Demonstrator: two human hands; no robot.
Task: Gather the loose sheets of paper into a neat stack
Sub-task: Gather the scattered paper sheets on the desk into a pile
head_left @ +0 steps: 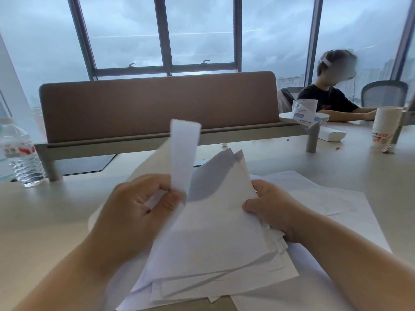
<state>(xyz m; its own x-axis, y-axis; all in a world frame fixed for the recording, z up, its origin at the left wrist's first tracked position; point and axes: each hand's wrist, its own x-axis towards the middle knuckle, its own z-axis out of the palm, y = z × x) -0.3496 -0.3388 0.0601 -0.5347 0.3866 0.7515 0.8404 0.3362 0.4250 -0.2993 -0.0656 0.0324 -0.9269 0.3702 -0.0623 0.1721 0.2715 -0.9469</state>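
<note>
While both hands grip it, the scene reads so:
Paper bundle: uneven white sheets of paper (215,232), lifted and tilted above the pale grey bench (45,221), corners fanned out at the far end.
Curled sheet: one white sheet (183,153) bends upright at the bundle's left.
Left hand (134,209): fingers (166,203) pinching that curled sheet's lower edge.
Right hand (274,207): thumb on top, fingers closed around the bundle's right edge.
Loose sheets: more flat white paper (325,198) lies on the bench under and right of the bundle.
Surroundings: clear plastic water bottle (21,153) far left; brown fabric divider panel (157,104) behind; stack of white paper cups (385,124) far right.
</note>
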